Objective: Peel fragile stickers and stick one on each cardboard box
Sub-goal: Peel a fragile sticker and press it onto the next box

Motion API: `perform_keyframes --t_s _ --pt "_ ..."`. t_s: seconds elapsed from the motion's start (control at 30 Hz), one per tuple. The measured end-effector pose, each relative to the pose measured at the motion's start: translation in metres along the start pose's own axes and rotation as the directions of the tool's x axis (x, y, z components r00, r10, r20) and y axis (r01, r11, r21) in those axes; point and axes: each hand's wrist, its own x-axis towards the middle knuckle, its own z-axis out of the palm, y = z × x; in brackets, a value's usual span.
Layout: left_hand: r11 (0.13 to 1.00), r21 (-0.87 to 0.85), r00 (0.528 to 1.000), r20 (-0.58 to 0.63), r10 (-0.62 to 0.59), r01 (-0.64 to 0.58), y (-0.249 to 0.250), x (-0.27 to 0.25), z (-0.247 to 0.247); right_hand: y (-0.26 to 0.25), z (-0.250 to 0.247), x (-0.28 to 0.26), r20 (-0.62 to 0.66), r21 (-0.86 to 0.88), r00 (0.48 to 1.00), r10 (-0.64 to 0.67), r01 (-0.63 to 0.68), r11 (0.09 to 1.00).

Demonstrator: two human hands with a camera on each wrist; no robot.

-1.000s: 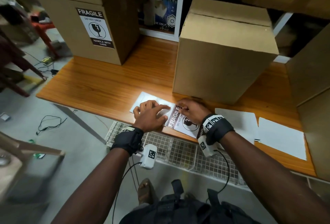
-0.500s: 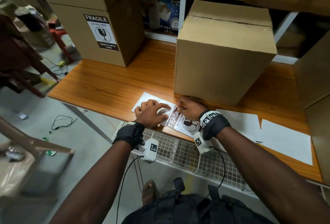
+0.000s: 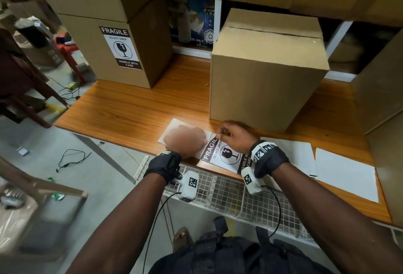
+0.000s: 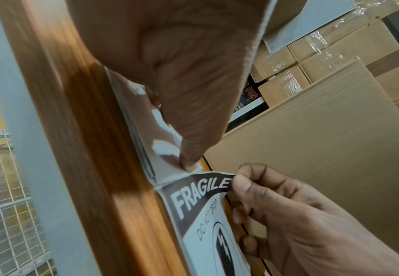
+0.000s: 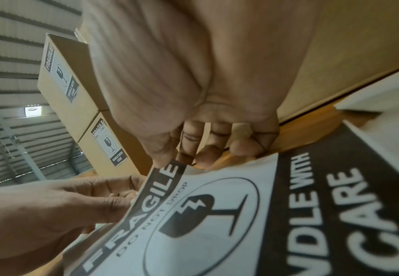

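Observation:
A black-and-white fragile sticker [image 3: 224, 155] lies on its white backing sheet [image 3: 172, 126] at the wooden table's front edge. My right hand [image 3: 220, 135] pinches the sticker's top corner [image 4: 226, 179] between thumb and forefinger and curls it up off the sheet. My left hand [image 3: 187, 139], blurred in the head view, presses a straight fingertip [image 4: 188, 165] on the backing beside that corner. A plain cardboard box [image 3: 268, 72] stands just behind both hands. At the back left, two stacked boxes [image 3: 113, 55] each carry a fragile sticker [image 5: 111, 145].
Loose white sheets [image 3: 346, 175] lie on the table [image 3: 130, 107] to the right of my right wrist. Tall cardboard walls [image 3: 381, 90] close off the right side. A wire mesh shelf [image 3: 220, 195] hangs under the table's front edge. Chairs and cables occupy the floor at left.
The sticker's top corner now stands lifted in my right hand's pinch. My left hand has shifted a little on the backing sheet. The boxes have not moved.

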Motion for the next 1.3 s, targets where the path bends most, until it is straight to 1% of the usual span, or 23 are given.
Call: perform_keyframes --t_s 0.2,0.37,0.5,0.63,0.73,0.8,0.9,1.03,1.1,1.13,1.17,1.2,1.23,1.27,1.3 --pt "0.999 0.006 0.997 0.062 0.036 -0.036 -0.006 0.002 -0.001 0.006 -0.004 -0.009 -0.075 0.157 0.997 -0.007 0.019 0.987" --pt "0.999 0.011 0.999 0.031 0.041 -0.041 -0.006 -0.001 0.0 0.018 -0.013 -0.024 -0.073 0.261 0.997 -0.005 0.024 0.965" --pt "0.999 0.021 0.999 0.02 0.044 -0.045 -0.005 -0.003 0.0 0.02 -0.031 -0.049 -0.119 0.282 0.992 -0.032 0.065 0.957" --pt "0.998 0.038 0.999 0.025 0.046 -0.047 -0.003 -0.004 0.0 0.018 -0.055 -0.086 -0.194 0.336 0.981 -0.01 0.077 0.939" --pt "0.998 0.055 0.999 0.002 0.043 -0.043 -0.002 -0.004 0.002 0.016 -0.072 -0.115 -0.319 0.366 0.948 -0.02 0.143 0.919" --pt "0.995 0.084 0.998 -0.022 0.051 -0.049 -0.001 -0.004 0.002 0.017 -0.082 -0.132 -0.401 0.366 0.916 -0.007 0.167 0.915" --pt "0.991 0.113 0.996 -0.023 0.081 -0.078 0.001 -0.006 -0.001 0.024 -0.094 -0.15 -0.508 0.383 0.861 0.02 0.205 0.901" --pt "0.981 0.176 0.997 0.007 0.08 -0.08 0.012 -0.009 -0.01 0.036 -0.106 -0.162 -0.587 0.386 0.808 0.047 0.229 0.894" --pt "0.972 0.215 0.996 0.033 0.086 -0.091 0.024 -0.013 -0.016 0.042 -0.111 -0.163 -0.603 0.41 0.795 0.067 0.237 0.881" --pt "0.971 0.21 0.993 0.024 0.116 -0.118 0.032 -0.016 -0.021 0.044 -0.113 -0.163 -0.605 0.434 0.792 0.08 0.244 0.867" --pt "0.971 0.166 0.984 -0.01 0.176 -0.171 0.043 -0.02 -0.026 0.045 -0.114 -0.163 -0.606 0.455 0.79 0.092 0.25 0.855" --pt "0.966 0.072 0.965 -0.062 0.254 -0.25 0.056 -0.026 -0.03 0.045 -0.116 -0.162 -0.606 0.472 0.789 0.1 0.256 0.844" --pt "0.942 -0.053 0.939 -0.116 0.323 -0.331 0.074 -0.035 -0.036 0.044 -0.117 -0.161 -0.605 0.486 0.79 0.102 0.264 0.833" --pt "0.902 -0.177 0.917 -0.144 0.371 -0.393 0.094 -0.047 -0.042 0.043 -0.118 -0.16 -0.604 0.497 0.79 0.101 0.275 0.823" --pt "0.857 -0.276 0.9 -0.146 0.411 -0.436 0.114 -0.057 -0.046 0.042 -0.119 -0.159 -0.605 0.504 0.791 0.096 0.287 0.815"
